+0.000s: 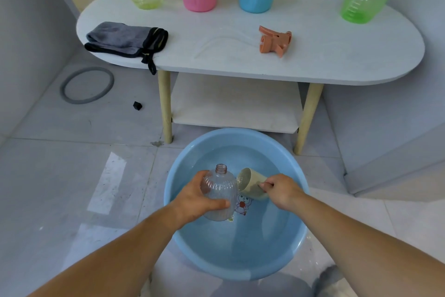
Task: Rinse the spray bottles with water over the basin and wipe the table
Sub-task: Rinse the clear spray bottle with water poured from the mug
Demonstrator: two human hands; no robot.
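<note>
Now, rinse step: left grip [199,198] clasps the clear bottle [220,194], neck up, over the basin [240,131]; right grip [281,190] pinches the cup [251,184] by its handle, tilted at the bottle, prob pouring. Next needs cup lip aligned w/ the neck, then swirl & empty; bench [216,56] wipe comes later

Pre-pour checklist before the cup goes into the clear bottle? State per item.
1. Neck of clear bottle open, no cap: ok.
2. Left hand grip round the bottle: ok.
3. Right hand grip on cup: ok.
4. Both held over basin: ok.
5. Cup rim over the neck: not ok, it sits beside the bottle's shoulder.
6. Water in cup: cannot tell.
</note>
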